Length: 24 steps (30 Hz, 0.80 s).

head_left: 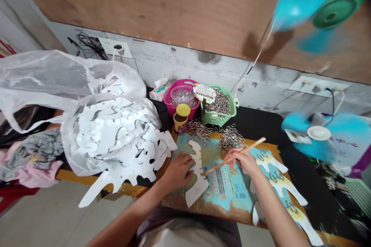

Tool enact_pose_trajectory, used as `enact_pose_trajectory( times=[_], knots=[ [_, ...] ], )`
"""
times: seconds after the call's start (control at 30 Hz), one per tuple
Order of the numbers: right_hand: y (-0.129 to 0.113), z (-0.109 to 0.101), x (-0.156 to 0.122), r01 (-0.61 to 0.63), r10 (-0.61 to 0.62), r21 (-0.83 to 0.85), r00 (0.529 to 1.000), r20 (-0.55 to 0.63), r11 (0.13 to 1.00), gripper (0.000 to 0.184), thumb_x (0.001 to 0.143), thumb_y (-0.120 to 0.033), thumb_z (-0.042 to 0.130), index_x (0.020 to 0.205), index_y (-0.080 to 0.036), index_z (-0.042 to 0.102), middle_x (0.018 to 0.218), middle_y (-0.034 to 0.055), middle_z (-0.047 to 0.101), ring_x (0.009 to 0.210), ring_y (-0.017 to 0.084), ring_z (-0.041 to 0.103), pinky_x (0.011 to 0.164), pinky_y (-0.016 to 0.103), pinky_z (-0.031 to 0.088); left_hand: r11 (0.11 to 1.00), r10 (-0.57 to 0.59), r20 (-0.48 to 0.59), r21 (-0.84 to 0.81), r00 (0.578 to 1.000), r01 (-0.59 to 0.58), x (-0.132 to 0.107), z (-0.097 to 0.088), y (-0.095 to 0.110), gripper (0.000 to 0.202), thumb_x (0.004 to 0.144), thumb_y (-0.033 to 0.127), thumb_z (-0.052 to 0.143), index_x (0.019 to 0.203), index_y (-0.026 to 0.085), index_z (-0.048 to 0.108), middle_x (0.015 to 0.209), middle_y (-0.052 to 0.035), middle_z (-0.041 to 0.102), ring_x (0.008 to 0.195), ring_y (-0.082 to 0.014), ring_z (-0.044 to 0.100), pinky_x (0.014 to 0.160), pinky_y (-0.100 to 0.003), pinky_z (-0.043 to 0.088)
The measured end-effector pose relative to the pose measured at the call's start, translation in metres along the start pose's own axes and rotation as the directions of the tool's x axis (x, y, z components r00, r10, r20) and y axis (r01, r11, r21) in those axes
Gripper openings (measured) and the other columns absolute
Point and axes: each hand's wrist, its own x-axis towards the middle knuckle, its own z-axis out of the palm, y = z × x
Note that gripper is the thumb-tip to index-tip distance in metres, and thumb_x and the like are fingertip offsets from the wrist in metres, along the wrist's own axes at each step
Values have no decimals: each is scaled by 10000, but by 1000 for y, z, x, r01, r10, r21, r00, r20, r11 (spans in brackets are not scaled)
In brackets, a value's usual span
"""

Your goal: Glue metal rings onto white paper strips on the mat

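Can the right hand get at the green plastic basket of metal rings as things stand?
Probably yes: only low piles of loose rings lie between the right hand and the green plastic basket, but its fingers hold a wooden stick.

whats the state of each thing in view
left hand, open, pressed on the white cut-out
right hand, gripping the wooden stick
wooden stick, held at a slant
white cut-out, flat on the board
plastic bag, open, overflowing with white cut-outs
green basket, full of metal rings
yellow-lidded can, lid askew
upper blue fan, spinning
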Motion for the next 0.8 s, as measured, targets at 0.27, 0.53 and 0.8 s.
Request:
enact_pose_trajectory(
  times=[0.27, 0.53, 0.8],
  knots=[
    [9, -4, 9, -39, 38, 23, 999, 36, 999, 194, 690, -330, 711, 654, -152, 779, 615, 76, 735, 426, 186, 647, 415, 263, 542, 1000, 2, -13, 2, 1000, -2, -1, 1, -1, 296, 860, 199, 565, 1149, 175, 625, 1204, -112, 650, 1172, -277, 601, 1178, -542, 335],
    [11, -6, -1, -43, 40, 38, 996, 75, 998, 162, 687, -298, 718, 662, -153, 786, 563, 66, 715, 422, 182, 644, 420, 252, 535, 1000, 5, -18, -8, 1000, -5, 0, 1, 0, 277, 867, 205, 563, 1135, 183, 628, 1177, -105, 658, 1153, -273, 610, 1169, -548, 347],
    [12, -7, -14, -83, 79, 14, 985, 153, 996, 165, 693, -301, 729, 682, -149, 793, 565, 75, 717, 436, 191, 657, 432, 251, 535, 1000, 5, -10, -5, 1000, -5, -1, 3, -2, 299, 872, 208, 561, 1164, 183, 617, 1213, -114, 650, 1183, -271, 597, 1188, -545, 322]
  ],
)
